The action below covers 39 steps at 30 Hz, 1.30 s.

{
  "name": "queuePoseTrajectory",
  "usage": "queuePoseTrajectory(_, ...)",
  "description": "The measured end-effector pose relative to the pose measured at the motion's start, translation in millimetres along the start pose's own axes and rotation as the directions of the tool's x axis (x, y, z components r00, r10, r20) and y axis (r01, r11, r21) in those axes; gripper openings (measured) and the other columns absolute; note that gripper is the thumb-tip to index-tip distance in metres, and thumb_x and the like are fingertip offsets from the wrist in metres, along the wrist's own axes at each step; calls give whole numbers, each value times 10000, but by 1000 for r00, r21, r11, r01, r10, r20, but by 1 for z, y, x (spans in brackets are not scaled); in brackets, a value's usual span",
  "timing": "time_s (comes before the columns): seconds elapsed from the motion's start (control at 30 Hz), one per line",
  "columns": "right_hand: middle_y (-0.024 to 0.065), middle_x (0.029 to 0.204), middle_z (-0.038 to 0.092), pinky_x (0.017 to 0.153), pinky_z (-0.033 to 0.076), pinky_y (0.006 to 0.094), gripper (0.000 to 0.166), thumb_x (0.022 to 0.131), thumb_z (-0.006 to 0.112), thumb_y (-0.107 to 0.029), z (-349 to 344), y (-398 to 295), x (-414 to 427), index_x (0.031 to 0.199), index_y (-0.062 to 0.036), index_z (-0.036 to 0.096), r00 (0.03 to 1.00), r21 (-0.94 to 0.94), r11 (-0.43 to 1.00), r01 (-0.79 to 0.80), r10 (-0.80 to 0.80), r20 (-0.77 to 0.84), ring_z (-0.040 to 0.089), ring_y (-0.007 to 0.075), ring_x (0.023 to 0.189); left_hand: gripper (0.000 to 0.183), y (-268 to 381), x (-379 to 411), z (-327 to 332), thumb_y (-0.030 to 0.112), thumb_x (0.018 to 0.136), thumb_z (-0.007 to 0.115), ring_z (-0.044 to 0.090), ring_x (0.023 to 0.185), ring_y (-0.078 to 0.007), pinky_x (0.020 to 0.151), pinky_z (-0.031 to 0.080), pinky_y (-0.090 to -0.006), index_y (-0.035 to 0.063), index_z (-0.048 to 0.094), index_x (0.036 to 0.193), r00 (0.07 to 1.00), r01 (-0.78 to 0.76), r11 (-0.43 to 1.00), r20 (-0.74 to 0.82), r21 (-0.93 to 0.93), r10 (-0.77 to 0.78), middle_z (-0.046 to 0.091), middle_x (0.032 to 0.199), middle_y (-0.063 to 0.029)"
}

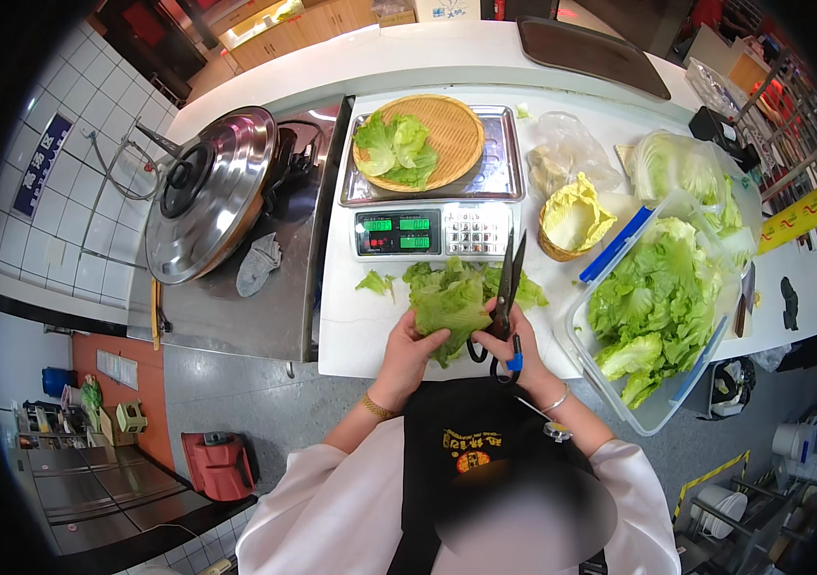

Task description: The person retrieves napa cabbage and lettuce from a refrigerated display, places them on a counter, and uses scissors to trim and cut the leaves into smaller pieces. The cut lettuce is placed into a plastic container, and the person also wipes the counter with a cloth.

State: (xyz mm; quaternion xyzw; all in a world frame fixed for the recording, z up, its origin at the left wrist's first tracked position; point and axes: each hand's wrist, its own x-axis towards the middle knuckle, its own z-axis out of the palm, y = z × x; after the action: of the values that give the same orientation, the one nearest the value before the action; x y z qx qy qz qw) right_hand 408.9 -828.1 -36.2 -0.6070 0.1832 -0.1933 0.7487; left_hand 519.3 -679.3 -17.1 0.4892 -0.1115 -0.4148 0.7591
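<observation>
Between my two hands is a piece of green leaf lettuce (pixel 451 309), above the counter's near edge. My left hand (pixel 408 352) grips its left side with the thumb on top. In my right hand (pixel 520 345) are black-handled scissors (pixel 505 287) with blue tape on a handle, blades pointing away from me; its fingers also touch the leaf's right side. Loose lettuce pieces (pixel 376 282) lie on the counter behind the leaf. Farther back, a round woven bamboo tray (pixel 455 136) with a few lettuce leaves (pixel 394 147) rests on a digital scale (pixel 433 231).
To the right, a clear plastic tub (pixel 595 381) holds lettuce, near a small basket lined with a yellowish leaf (pixel 577 215), plastic bags (pixel 570 147) and a knife (pixel 742 302). At left, a large lidded pan (pixel 210 194) and a grey cloth (pixel 259 264) occupy the steel surface.
</observation>
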Motion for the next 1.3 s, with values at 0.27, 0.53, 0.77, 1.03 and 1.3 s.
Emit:
queuePoseTrajectory(0.27,118,901,558,713,461,293,416,843,663,-222,-13,-16,-11,1148,-15,471,977,-446,894,37,62,206,550,195,792,397,18,11,-24,-100,827,581,601,982,-150,847,486,-267,8,478,1195,830,-422,904,-370,74,418,610,1111,-79)
queuePoseTrajectory(0.53,134,858,563,704,461,328,418,853,647,-263,-16,-17,-19,1148,-13,490,983,-411,911,47,32,183,564,245,784,545,22,14,-42,-84,812,597,559,1058,-197,879,495,-316,20,392,1306,945,-196,916,-182,349,271,544,1206,-117)
queuePoseTrajectory(0.77,113,662,584,552,464,385,378,770,704,-313,-52,-3,-46,1019,-64,569,994,-885,461,68,-103,23,584,320,615,882,11,-3,-67,143,654,792,373,1251,-350,1012,347,-468,31,313,1385,880,-258,151,168,954,444,357,1366,-202)
queuePoseTrajectory(1.03,165,832,563,661,449,443,505,703,703,-223,-48,58,-12,1136,-43,518,994,-948,306,89,-81,67,568,333,799,899,-50,26,-60,259,654,775,150,1386,-385,1076,94,-612,82,317,1408,889,-286,-337,380,897,257,179,1490,-211)
queuePoseTrajectory(1.3,146,903,605,732,485,380,311,733,592,-78,-37,-45,-54,1041,-38,579,971,-909,347,231,-139,193,590,300,859,763,-22,30,-56,234,716,716,116,1389,-401,1076,98,-607,61,367,1373,938,-305,-310,340,901,64,180,1497,-190)
